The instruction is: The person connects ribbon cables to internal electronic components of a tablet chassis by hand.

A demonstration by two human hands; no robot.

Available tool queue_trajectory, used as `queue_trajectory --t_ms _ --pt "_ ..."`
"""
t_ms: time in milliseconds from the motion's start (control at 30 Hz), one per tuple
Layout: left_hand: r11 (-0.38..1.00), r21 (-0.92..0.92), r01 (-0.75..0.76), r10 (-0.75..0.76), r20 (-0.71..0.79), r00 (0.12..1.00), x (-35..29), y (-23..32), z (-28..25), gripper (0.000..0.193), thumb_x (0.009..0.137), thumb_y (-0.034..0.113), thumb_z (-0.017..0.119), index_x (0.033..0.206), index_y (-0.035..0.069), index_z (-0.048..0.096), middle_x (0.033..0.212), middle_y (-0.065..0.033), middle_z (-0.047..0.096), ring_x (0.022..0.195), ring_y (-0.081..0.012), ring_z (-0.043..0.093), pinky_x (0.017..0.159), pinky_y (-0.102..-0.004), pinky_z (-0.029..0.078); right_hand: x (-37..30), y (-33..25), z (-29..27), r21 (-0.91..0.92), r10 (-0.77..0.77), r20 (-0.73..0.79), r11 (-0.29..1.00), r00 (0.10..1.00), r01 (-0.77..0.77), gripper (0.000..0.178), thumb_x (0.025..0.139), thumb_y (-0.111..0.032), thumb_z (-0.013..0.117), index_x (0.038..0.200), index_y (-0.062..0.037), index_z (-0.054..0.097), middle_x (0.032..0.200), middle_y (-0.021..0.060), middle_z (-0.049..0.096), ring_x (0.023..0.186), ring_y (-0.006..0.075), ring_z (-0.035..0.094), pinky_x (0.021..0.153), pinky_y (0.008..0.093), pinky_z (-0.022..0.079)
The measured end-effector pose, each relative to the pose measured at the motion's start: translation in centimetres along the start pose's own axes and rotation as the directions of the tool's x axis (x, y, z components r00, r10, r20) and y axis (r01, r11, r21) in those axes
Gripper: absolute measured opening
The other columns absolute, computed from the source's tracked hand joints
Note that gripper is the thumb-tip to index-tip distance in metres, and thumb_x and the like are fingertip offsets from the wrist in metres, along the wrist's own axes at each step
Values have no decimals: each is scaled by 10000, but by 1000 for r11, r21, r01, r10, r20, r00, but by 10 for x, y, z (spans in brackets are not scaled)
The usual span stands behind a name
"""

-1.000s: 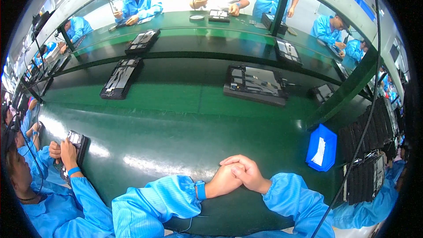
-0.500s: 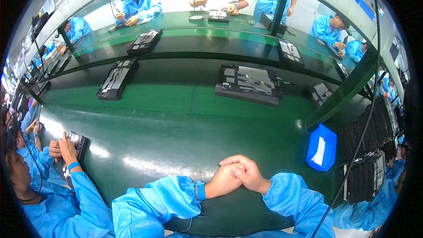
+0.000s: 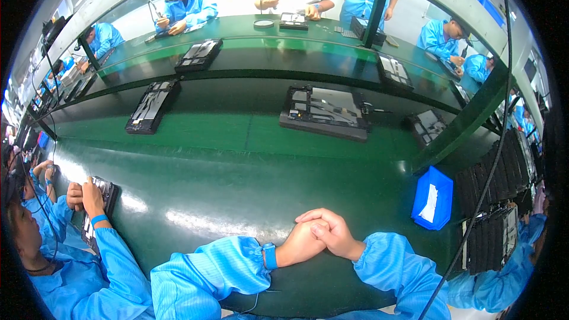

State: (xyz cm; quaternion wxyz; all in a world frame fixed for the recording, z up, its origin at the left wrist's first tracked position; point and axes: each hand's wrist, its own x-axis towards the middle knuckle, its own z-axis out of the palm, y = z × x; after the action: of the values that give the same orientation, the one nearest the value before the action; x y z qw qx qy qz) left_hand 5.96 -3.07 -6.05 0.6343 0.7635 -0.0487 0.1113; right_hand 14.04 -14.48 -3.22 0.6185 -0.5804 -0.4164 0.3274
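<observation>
My left hand [image 3: 298, 245] and my right hand [image 3: 338, 234] are clasped together above the near part of the green table. The fingers of my right hand wrap over my left hand, and both are closed. Some of the left fingers are hidden in the clasp. A blue strap [image 3: 270, 256] circles my left wrist, and a thin cord shows below that sleeve. No tool or part shows in either hand. The nearest container is a blue plastic bin [image 3: 441, 216] with white paper inside, to the right of my hands.
Opened flat electronic devices lie on the green line ahead, among them a large one [image 3: 325, 112] and a narrower one [image 3: 152, 106]. Stacked black trays [image 3: 492, 240] stand at the right. A co-worker's hands [image 3: 89, 195] work on a device at left. A black cable [image 3: 495, 166] hangs at right.
The devices on the nearer line have shifted left, while those on the line behind have slid slightly right. My clasped hands have stayed where they were.
</observation>
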Motion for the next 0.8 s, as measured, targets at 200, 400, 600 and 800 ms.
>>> queue_trajectory --t_ms 200,400,600,800 --pt "1000 -4 2 -2 2 1000 1 -3 2 90 814 -12 576 862 0 651 805 -93 673 771 -178 649 661 -322 515 1 -2 0 -1 1 -8 1000 1000 -1 289 947 -181 530 1133 32 585 1172 169 639 1114 227 591 997 364 439" --pt "990 86 112 -111 -26 994 3 17 -2 240 844 50 630 662 37 474 610 -66 495 567 -147 465 511 -340 392 45 -13 -36 -78 38 40 996 998 -35 281 1008 -214 501 1113 10 635 1108 117 657 1014 188 616 923 335 480" --pt "991 115 -63 68 -43 997 11 18 4 384 862 118 658 651 43 345 582 -119 358 516 -229 379 493 -380 337 194 -5 -146 -662 -342 -414 750 844 -21 231 915 -180 597 1068 -20 662 1079 150 675 1012 246 642 894 351 485" --pt "993 71 -92 95 -35 995 11 19 9 373 865 124 647 657 46 347 593 -135 382 536 -305 416 508 -412 355 293 33 -233 -948 -339 -297 216 893 -234 464 861 -376 597 1209 -70 628 1169 182 650 1093 356 607 943 446 465"
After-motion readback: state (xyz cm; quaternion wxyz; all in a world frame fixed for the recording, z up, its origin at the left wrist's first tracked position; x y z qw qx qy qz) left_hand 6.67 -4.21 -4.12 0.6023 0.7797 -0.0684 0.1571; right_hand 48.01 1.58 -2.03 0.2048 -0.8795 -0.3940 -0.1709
